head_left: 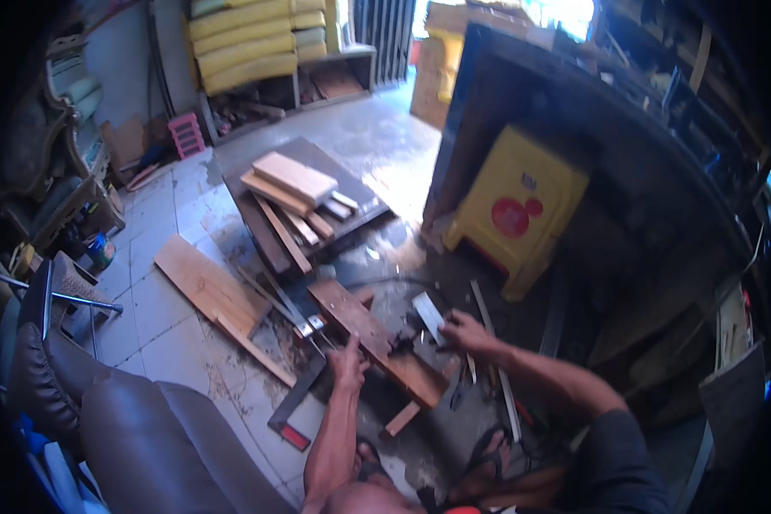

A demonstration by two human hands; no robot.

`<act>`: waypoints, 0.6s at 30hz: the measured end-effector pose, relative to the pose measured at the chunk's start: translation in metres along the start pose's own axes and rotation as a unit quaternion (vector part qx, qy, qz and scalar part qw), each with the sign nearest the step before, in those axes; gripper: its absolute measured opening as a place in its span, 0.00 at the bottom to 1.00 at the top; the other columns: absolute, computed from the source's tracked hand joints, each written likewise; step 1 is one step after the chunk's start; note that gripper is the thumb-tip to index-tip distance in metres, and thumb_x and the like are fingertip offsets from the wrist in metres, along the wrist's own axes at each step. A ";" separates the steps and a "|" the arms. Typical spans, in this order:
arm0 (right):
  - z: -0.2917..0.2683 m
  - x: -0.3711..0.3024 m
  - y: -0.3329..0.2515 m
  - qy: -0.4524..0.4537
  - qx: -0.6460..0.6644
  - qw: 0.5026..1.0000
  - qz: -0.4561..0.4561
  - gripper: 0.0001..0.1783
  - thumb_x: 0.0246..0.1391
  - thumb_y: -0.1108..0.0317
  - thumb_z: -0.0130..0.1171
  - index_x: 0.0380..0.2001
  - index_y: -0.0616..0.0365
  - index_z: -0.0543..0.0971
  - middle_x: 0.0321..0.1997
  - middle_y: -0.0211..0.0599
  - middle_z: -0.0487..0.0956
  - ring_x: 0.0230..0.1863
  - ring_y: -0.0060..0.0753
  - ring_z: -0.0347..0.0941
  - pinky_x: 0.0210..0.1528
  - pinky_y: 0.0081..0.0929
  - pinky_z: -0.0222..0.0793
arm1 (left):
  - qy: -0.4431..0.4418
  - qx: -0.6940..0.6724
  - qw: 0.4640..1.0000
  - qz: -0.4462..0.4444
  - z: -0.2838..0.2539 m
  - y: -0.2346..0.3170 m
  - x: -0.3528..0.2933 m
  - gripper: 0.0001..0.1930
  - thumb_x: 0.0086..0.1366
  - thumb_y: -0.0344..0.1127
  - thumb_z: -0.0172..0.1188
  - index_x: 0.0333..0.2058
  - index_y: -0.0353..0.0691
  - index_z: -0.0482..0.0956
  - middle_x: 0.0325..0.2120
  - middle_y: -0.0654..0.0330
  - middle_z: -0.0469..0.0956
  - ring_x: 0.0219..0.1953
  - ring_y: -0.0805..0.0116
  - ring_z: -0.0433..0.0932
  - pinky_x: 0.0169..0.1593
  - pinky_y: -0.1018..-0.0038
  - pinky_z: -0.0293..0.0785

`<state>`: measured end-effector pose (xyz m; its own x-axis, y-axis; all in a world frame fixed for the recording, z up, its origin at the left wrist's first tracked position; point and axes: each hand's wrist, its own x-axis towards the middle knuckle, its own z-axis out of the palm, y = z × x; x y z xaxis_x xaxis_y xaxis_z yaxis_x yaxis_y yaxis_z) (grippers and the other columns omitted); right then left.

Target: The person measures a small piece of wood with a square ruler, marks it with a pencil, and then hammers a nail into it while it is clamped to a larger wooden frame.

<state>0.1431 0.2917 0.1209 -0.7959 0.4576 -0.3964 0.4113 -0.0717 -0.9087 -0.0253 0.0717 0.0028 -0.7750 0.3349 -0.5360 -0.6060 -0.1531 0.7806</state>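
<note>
Left hand point(349, 364), fingers partly curled and one extended, sits at the edge of a long, flat, reddish-brown wooden board point(343, 310) slanting between both hands; I cannot tell whether it grips anything. Right hand point(471, 332), half-curled, meets a pale, smooth, oblong strip point(427, 315) beside the board; its hold is unclear.

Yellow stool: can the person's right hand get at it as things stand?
Probably yes: the right hand is close to the yellow stool, and only a thin pale strip seems to lie between them. The flat light piece it seems to hold may need putting down first.
</note>
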 end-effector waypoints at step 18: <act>0.055 -0.052 0.038 0.028 -0.079 0.985 -0.153 0.14 0.66 0.66 0.56 0.48 0.65 0.78 0.31 0.48 0.86 0.34 0.37 0.87 0.37 0.32 0.79 | 0.112 0.033 0.991 -0.070 -0.083 0.029 -0.137 0.13 0.71 0.34 0.62 0.41 0.35 0.66 0.38 0.50 0.79 0.35 0.59 0.84 0.38 0.62 0.89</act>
<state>0.1758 0.2167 0.1001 -0.8697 0.4844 -0.0949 0.2227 0.2135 -0.9512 0.0487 -0.0560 0.0718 -0.7086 0.1333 -0.6929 -0.7034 -0.0566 0.7085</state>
